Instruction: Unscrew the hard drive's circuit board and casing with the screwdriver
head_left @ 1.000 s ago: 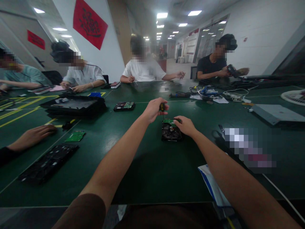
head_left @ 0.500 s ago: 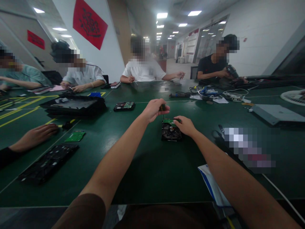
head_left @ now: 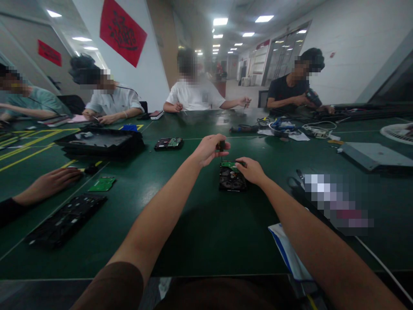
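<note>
A black hard drive (head_left: 231, 179) with a green circuit board at its far end lies on the green table (head_left: 206, 232) in front of me. My left hand (head_left: 208, 149) is closed around the dark handle of a small screwdriver (head_left: 222, 147), held upright with its tip down over the drive's far left corner. My right hand (head_left: 252, 170) rests on the drive's far right corner, fingers pinched against it and holding it down.
Another hard drive (head_left: 168, 144) and a black tray (head_left: 100, 143) lie further back on the left. A green circuit board (head_left: 102, 184), a black keyboard frame (head_left: 64, 221) and a co-worker's hand (head_left: 48, 183) are at the left. Cables and tools (head_left: 284, 126) lie at the back right. A blue-white packet (head_left: 287, 252) sits near my right forearm. Several people sit round the table.
My left hand has turned slightly on the screwdriver handle while staying over the drive. My right hand and the drive have not moved.
</note>
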Tool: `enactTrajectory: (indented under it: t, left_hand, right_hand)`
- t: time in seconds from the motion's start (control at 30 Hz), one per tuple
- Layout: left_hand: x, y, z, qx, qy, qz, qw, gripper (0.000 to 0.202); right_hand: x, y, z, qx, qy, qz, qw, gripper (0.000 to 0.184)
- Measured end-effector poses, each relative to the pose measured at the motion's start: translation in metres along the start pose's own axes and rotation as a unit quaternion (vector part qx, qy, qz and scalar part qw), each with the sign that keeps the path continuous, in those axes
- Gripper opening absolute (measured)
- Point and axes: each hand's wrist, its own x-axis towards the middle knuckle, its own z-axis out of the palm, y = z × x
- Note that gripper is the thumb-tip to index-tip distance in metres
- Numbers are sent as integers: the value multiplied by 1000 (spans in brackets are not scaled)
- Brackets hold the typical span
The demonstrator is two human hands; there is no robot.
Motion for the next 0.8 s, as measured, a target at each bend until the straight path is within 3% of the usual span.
enactTrajectory:
  t: [0.1, 0.4, 0.53, 0.67, 0.8]
  left_hand:
    - [2, -2, -1, -43, 0, -6, 999, 14]
    - [1, 1, -2, -6, 5, -17, 1000, 19]
    - [3, -1, -2, -41, 33, -26, 998, 16]
    - [6, 0, -8, 18, 61, -9, 998, 19]
    - [4, 1, -7, 33, 43, 0, 999, 19]
  right_hand:
    - [0, 1, 1, 5, 2, -1, 1000, 31]
    - [0, 0, -1, 4, 2, 0, 1000, 31]
    - [0, -1, -1, 7, -1, 10, 1000, 30]
    - [0, -2, -1, 4, -2, 10, 1000, 30]
    - [0, -2, -1, 3, 1, 3, 1000, 31]
